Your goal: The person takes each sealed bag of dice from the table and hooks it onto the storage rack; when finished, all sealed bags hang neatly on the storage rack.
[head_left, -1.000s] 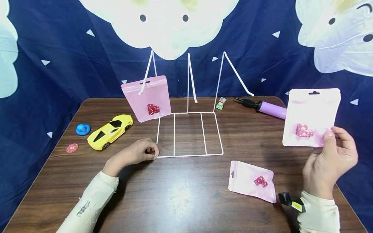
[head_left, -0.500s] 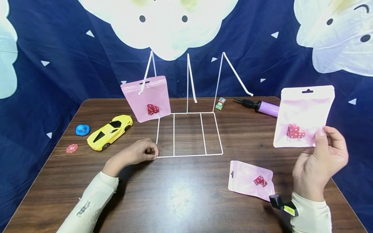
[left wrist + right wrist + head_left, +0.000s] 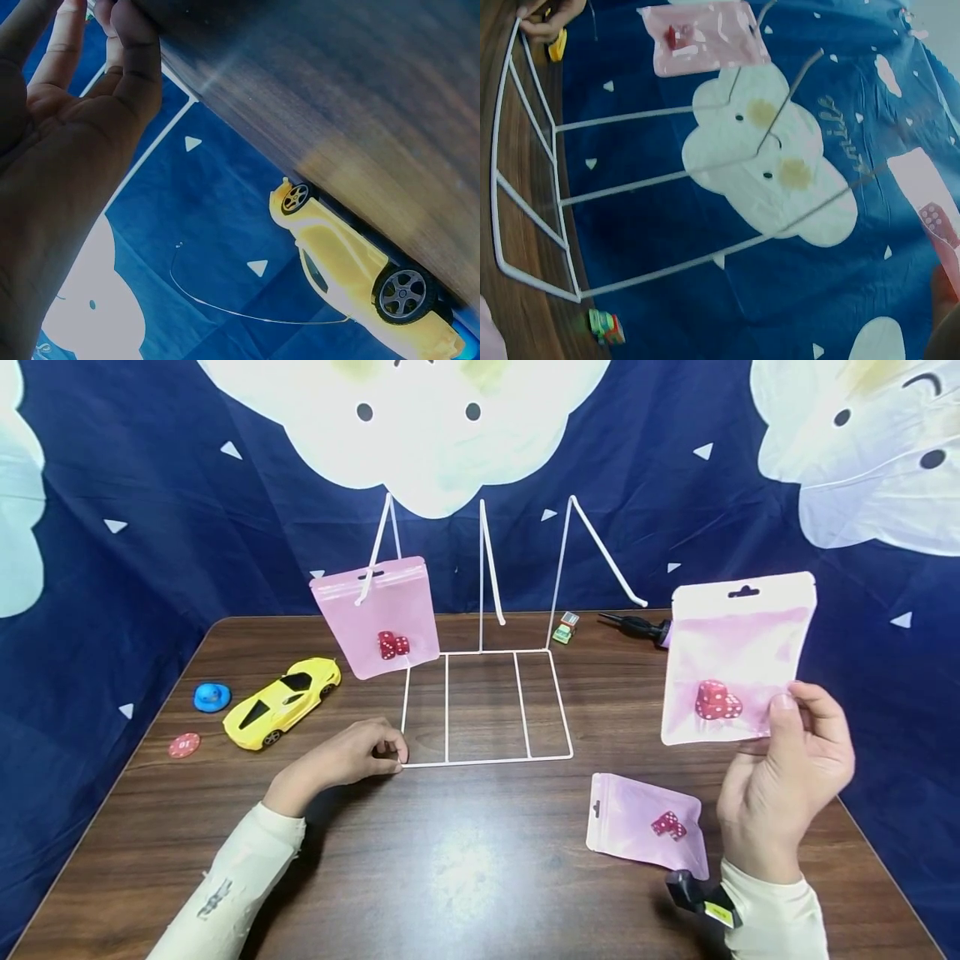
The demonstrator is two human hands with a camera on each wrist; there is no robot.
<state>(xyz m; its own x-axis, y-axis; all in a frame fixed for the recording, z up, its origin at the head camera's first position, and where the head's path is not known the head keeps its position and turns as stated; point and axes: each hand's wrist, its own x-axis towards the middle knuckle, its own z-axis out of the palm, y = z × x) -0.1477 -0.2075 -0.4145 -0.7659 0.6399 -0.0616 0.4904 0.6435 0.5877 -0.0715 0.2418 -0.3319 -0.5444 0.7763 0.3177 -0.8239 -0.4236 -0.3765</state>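
Observation:
My left hand (image 3: 360, 750) pinches the front left corner of a white wire rack (image 3: 487, 762) standing on the table. On the rack's left hook hangs a pink zip bag (image 3: 405, 602) with red dice showing through it. Off to the right, my right hand (image 3: 791, 777) holds a second pink zip bag (image 3: 738, 643) upright by its lower right corner, above the table; red dice lie at its bottom and its hang hole is at the top. A third such bag (image 3: 626, 818) lies flat on the table, left of the right wrist. The middle and right hooks bear nothing.
A yellow toy car (image 3: 285, 703), a blue toy hat (image 3: 212, 697) and a red chip (image 3: 184, 745) lie at the left. Behind the rack's right corner is a small green toy truck (image 3: 566, 628). A hand pump (image 3: 637, 626) lies at the back right, partly hidden by the held bag.
My right hand has carried its bag leftward towards the rack, and the bag now covers most of the pump. The left hand stays at the rack's corner.

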